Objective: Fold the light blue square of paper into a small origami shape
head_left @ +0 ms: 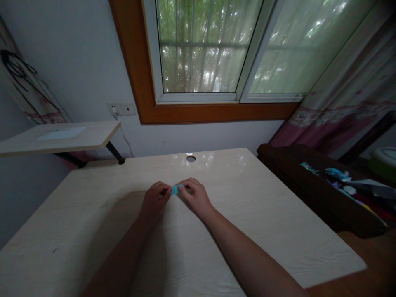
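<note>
Paper: I see a blue paper (177, 189) on the surface (262, 214), just this side of the cable hole (191, 158).
Left hand (154, 200): pinching the paper's left end.
Right hand (195, 197): pinching its right end.
Handling: I judge it light, thin and easily creased; best held by the edges.

body | L grip (154, 201); R grip (195, 198): bare | forearms: bare to frame edge

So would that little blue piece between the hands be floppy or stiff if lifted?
Probably light and bendy: the blue piece looks thin and small, pinched between the left hand and right hand. It sits low on the table, so rolling seems unlikely.
</note>
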A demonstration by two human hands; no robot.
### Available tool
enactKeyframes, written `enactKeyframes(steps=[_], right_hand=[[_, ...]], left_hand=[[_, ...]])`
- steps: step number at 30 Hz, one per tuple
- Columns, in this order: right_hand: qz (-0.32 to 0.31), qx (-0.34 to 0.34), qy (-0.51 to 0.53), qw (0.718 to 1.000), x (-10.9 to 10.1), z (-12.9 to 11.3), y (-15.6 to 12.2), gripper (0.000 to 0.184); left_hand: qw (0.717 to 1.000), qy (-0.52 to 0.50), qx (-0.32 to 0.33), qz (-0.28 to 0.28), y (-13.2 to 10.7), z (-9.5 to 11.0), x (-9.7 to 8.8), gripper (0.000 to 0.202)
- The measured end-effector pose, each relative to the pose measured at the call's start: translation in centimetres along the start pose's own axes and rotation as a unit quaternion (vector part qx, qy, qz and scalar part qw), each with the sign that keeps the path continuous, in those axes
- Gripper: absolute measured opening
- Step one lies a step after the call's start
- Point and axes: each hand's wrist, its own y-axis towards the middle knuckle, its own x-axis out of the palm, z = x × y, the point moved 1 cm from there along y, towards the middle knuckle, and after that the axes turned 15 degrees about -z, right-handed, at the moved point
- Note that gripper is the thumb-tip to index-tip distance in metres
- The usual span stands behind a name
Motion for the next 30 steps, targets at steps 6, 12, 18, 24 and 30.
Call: enactKeyframes(steps=[6,12,18,24,30], right_hand=[[0.023,0.002,-0.007,1.0,-0.2,0.0,-0.1,0.012],[0.067,0.019,0.008,0.998,-0.4,0.6,0.0,0.015],[0.018,-0.005,0.0,1.0,-0.1,0.3,0.0,0.01],[-0.03,-0.027,-0.032,0.999,-0.2,-0.5,-0.1,0.008],[-0.043,-0.05,-0.078,0.995,0.1,-0.7,-0.2,0.01]], left_hand=[[1.0,-0.001,-0.016,0.022,0.0,0.0,-0.2,0.02],[0.992,-0.032,-0.067,0.101,0.1,-1.2,-0.6,0.022],[0.997,-0.056,-0.02,0.045,0.2,-0.7,0.1,0.018],[0.999,0.024,0.028,-0.021,0.1,-0.1,0.7,0.015],[0.997,0.066,0.034,-0.029,0.2,0.0,0.7,0.014]])
